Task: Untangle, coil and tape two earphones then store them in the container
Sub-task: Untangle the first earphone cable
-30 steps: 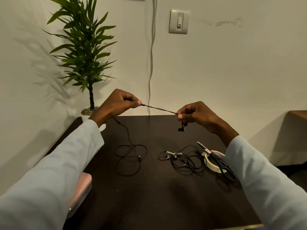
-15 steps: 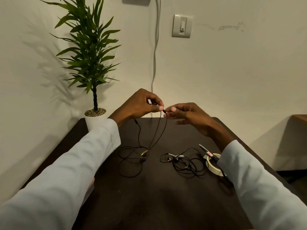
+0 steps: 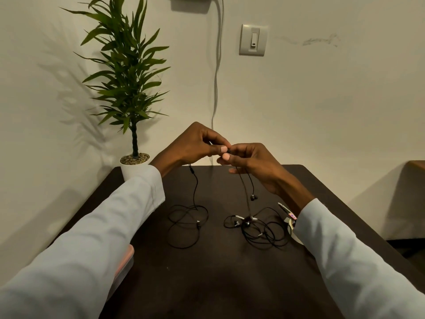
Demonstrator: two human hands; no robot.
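Change: half a second back I saw a small gap between the hands and the cable hanging in one loop below them; now the thumbs meet, and the loop has split into strands falling on either side.
Left hand (image 3: 195, 143): its grip is a pinch of thumb and forefinger on the black earphone cable (image 3: 195, 187), above the far edge of the worktop (image 3: 218, 279).
Right hand (image 3: 250, 162): its grip pinches the same cable just beside the left thumb; lower fingers loosely spread.
Count, earphones: two. The one I hold, and a second tangled earphone (image 3: 255, 229) lying on the worktop to the right of the first one's slack.
Count, earbuds seen hanging: one, the earbud (image 3: 253, 197), below the right hand and clear of the worktop.
Held cable, axis: roughly vertical; one strand drops from the left hand into loose loops on the worktop, others drop from the right hand, earbud end pointing down.
Tape roll (image 3: 291, 226): one, right of the tangled earphone, mostly hidden by my right sleeve.
Scissors (image 3: 285, 207): one pair, across the tape roll, tip pointing to the far left.
Container (image 3: 125, 261): one pink box at the worktop's left edge, under my left sleeve.
Potted plant (image 3: 128, 77): one, at the worktop's far left corner.
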